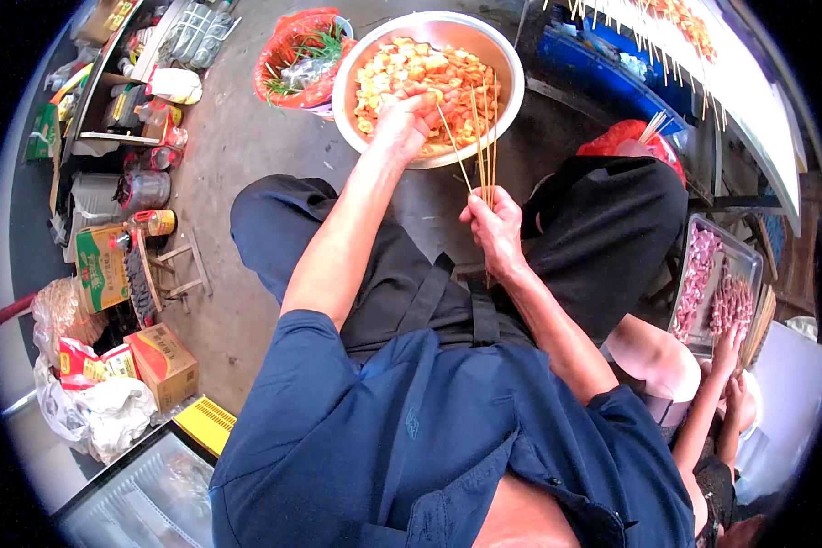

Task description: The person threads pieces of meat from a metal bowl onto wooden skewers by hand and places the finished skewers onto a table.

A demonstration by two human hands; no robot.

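1. The left hand (402,126) is over the bowl (513,99), its fingertips pinching what looks like a piece (436,95) of meat, right by the upper end of one slanted skewer (455,149).
2. The right hand (495,228) is curled around several skewers (478,137), that one included; long ends rise from it across the bowl's near rim, short ends poke out below it.
3. Around and beneath the left hand, loose orange meat (397,73) fills the bowl; farther left is a red bag (274,55).
4. The meat is probably soft, light and slippery; a pinch at its sides, clear of the point, should suit.
5. The skewers look light and stiff, perhaps snappable; low down, inside the right hand, seems the surest hold.
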